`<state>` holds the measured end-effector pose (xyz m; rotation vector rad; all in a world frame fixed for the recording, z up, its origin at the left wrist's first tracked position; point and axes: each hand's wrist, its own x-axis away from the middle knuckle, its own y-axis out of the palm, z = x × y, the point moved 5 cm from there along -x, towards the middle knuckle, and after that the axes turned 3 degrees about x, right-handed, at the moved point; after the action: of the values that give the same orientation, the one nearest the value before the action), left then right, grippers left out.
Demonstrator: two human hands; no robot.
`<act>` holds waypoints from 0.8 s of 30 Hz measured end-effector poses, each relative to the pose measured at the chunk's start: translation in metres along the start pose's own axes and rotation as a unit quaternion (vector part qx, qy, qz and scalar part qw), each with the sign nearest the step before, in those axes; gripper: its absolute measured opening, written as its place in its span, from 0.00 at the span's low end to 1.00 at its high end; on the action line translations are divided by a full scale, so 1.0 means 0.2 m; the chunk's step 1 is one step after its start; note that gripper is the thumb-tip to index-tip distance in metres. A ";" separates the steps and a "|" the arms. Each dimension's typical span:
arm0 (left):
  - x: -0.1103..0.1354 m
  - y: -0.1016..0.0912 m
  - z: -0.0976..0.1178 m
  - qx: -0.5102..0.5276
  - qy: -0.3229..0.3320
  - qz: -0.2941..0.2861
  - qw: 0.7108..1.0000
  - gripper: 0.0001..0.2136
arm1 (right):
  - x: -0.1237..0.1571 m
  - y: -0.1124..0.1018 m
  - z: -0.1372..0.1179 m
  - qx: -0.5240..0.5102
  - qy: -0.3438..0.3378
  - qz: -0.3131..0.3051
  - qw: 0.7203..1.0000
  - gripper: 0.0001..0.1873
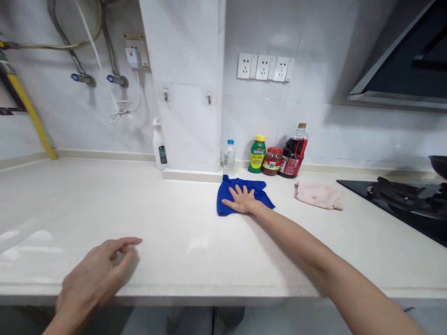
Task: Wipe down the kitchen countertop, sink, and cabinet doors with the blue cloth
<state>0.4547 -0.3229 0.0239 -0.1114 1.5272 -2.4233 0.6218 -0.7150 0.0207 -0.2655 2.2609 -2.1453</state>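
A blue cloth (pixel 226 195) lies on the white countertop (pixel 167 223), near the foot of the wall pillar. My right hand (pixel 240 199) rests flat on top of it with fingers spread, pressing rather than gripping. Part of the cloth is hidden beneath the palm. Over the counter's front edge at the left, my left hand (pixel 99 270) holds nothing; its index finger points out to the right and the thumb is apart from it. The other fingers are mostly hidden.
Along the wall stand a clear bottle (pixel 229 158), a green bottle (pixel 257 156), a red-lidded jar (pixel 272 162) and a large dark sauce bottle (pixel 292 156). A white bottle (pixel 159 144) is left of the pillar. Rightward are a pink cloth (pixel 318 195) and a black stove (pixel 401 200).
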 end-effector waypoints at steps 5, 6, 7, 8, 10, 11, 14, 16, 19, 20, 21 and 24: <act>0.07 -0.01 0.07 0.031 0.054 -0.005 0.998 0.20 | 0.11 0.02 -0.44 -0.007 -0.050 -0.002 0.999 0.53; 0.08 0.00 0.07 0.031 0.065 0.003 0.997 0.21 | 0.12 0.02 -0.53 -0.006 -0.060 0.000 0.998 0.53; 0.08 0.00 0.06 0.032 0.077 0.013 0.996 0.21 | 0.14 0.02 -0.61 -0.006 -0.071 0.003 0.997 0.53; 0.08 0.00 0.05 0.034 0.088 0.020 0.995 0.22 | 0.15 0.02 -0.69 -0.005 -0.083 0.006 0.996 0.53; 0.07 -0.01 0.03 0.060 0.119 0.009 0.991 0.24 | 0.17 0.03 -0.82 -0.005 -0.110 0.009 0.994 0.53; 0.06 -0.02 0.01 0.080 0.129 -0.007 0.988 0.25 | 0.18 0.04 -0.87 -0.005 -0.122 0.008 0.993 0.53; 0.02 -0.11 -0.12 0.078 0.113 -0.036 0.990 0.29 | 0.17 0.06 -0.95 -0.004 -0.151 0.006 0.989 0.53; -0.01 -0.19 -0.23 0.020 0.078 -0.012 0.997 0.29 | 0.14 0.06 -0.96 -0.003 -0.165 0.008 0.986 0.53; -0.06 -0.26 -0.35 0.010 0.033 0.005 0.999 0.27 | 0.06 0.05 -0.97 0.000 -0.171 0.009 0.985 0.52; -0.07 -0.26 -0.37 0.032 0.013 0.003 0.999 0.27 | 0.03 0.05 -0.97 0.002 -0.168 0.008 0.986 0.52; -0.08 -0.25 -0.39 0.056 -0.011 0.002 0.998 0.27 | -0.01 0.05 -0.98 0.005 -0.164 0.006 0.987 0.52; -0.10 -0.21 -0.40 0.085 -0.083 0.015 0.993 0.27 | -0.11 0.03 -1.03 0.015 -0.144 0.011 0.989 0.51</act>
<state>0.4497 -0.2295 0.0282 -0.2473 1.2387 -2.4400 0.6177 -0.5079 0.0237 -0.5091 2.0605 -1.9791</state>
